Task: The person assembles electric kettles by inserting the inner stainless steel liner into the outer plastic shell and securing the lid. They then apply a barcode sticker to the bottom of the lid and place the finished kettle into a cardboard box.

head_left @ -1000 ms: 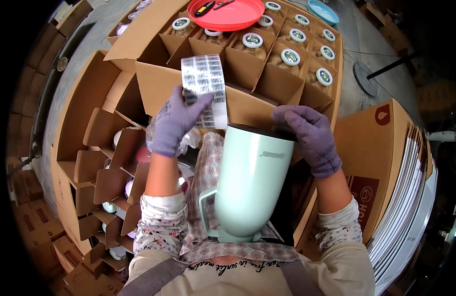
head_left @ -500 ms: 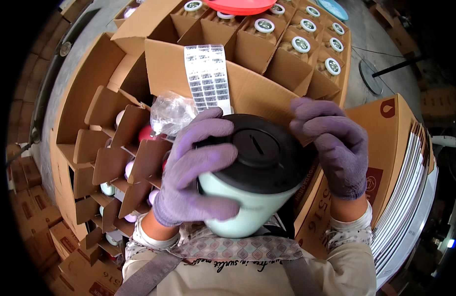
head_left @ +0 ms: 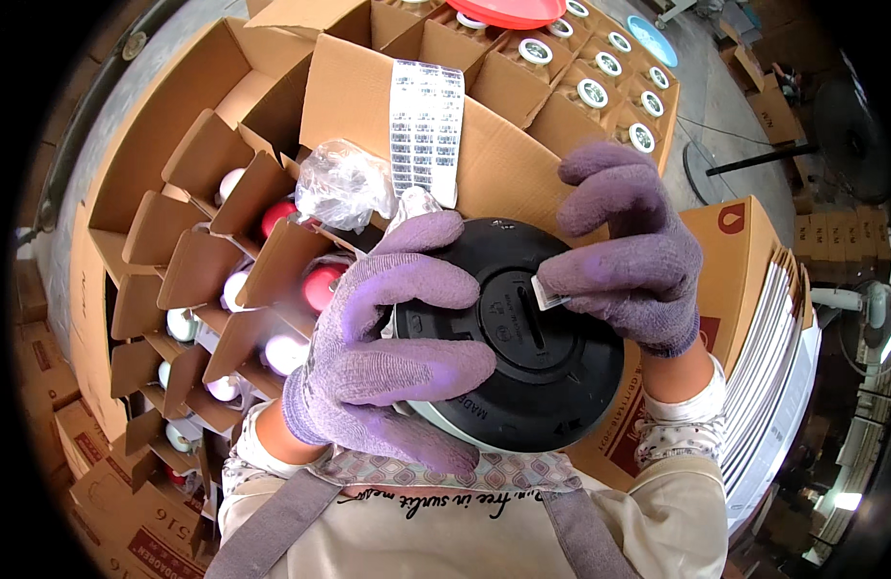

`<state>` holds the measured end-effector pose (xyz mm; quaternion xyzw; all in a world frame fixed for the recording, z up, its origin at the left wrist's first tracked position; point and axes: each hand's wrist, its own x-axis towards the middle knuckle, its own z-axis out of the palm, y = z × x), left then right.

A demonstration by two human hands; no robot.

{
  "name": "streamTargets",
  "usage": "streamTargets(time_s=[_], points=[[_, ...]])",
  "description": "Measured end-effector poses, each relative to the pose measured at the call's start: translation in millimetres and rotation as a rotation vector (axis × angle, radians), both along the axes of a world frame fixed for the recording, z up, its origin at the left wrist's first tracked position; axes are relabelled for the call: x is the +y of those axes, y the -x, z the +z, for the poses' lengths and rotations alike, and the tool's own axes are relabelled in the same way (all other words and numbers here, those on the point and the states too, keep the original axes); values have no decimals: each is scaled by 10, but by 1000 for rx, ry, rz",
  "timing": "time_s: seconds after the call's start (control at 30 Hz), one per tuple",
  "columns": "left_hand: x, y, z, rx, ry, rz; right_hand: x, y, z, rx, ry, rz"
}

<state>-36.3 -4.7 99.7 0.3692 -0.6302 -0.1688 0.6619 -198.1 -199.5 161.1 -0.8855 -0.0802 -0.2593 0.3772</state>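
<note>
Both my hands wear light purple gloves. With its fingers spread over the side and base, my left hand (head_left: 392, 333) grips a pale green tumbler (head_left: 561, 386), whose black base with raised markings faces up. My right hand (head_left: 638, 251) pinches a small white sticker (head_left: 549, 292) between thumb and finger, at the right of the base's centre. Whether the sticker touches the base, I cannot tell. Beyond the tumbler, a strip of printed stickers (head_left: 427, 125) hangs over a carton flap, beside a crumpled clear plastic bag (head_left: 344, 185).
On the left, a divided carton (head_left: 190, 261) holds red, white and pale tumblers. Another carton (head_left: 508, 92) at the back holds several white-ringed containers, with a red dish (head_left: 513, 12) on top. Flattened white sheets (head_left: 768, 357) stand in a box at right. A stand (head_left: 764, 157) is behind.
The tumbler has tilted so its black base faces me more squarely. My right hand has come in to the base, and a sticker now shows in its fingers.
</note>
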Motion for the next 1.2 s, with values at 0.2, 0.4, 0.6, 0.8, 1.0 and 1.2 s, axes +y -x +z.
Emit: streamTargets(time_s=[0.2,0.4,0.6,0.8,1.0,1.2], points=[[132,42,21,-24,8,16,122,133,36,92,66,-11],[172,50,30,-24,7,11,130,215,16,102,41,23],[163,64,16,13,37,12,169,191,30,58,58,-25],[189,28,-1,3,44,-6,180,49,89,63,57,-15],[210,-21,-9,-7,39,14,73,69,73,121,63,166],[227,-24,11,-17,-5,39,76,36,93,144,85,152]])
